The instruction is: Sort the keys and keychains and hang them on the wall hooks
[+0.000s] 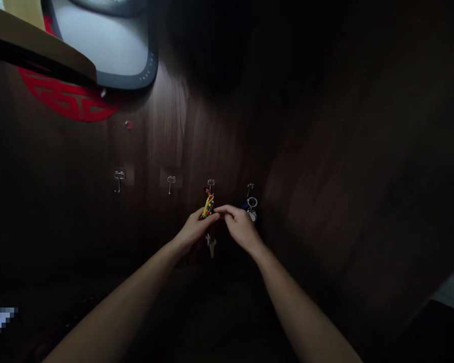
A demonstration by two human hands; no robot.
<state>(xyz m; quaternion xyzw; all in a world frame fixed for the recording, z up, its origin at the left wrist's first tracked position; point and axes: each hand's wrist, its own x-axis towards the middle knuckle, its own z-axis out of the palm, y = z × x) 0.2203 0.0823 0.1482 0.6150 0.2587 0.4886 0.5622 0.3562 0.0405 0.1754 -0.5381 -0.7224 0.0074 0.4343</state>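
Note:
A keychain (pixel 209 205) with a yellow cord loop and multicoloured, bead-like dots hangs at the third metal hook (pixel 211 182) on a dark wood-grain panel. My left hand (pixel 192 228) is closed around its lower part, thumb across the front. Below that hand dangle keys (pixel 211 245), probably on the same keychain. From the right, my right hand (pixel 239 224) reaches in, index fingertip at the keychain's edge beside my left thumb. Its other fingers are curled, and anything between them is hidden. Just behind it, a second bunch with a metal ring (pixel 251 202) hangs from the rightmost hook (pixel 250 186).
Two more hooks, the far-left one (pixel 119 175) and its neighbour (pixel 171 180), are fixed to the panel with nothing on them. Above left are a red round cut-out ornament (pixel 71 103), a grey-rimmed pale object (pixel 106 45) and a tan curved edge (pixel 41 43). Much is dark.

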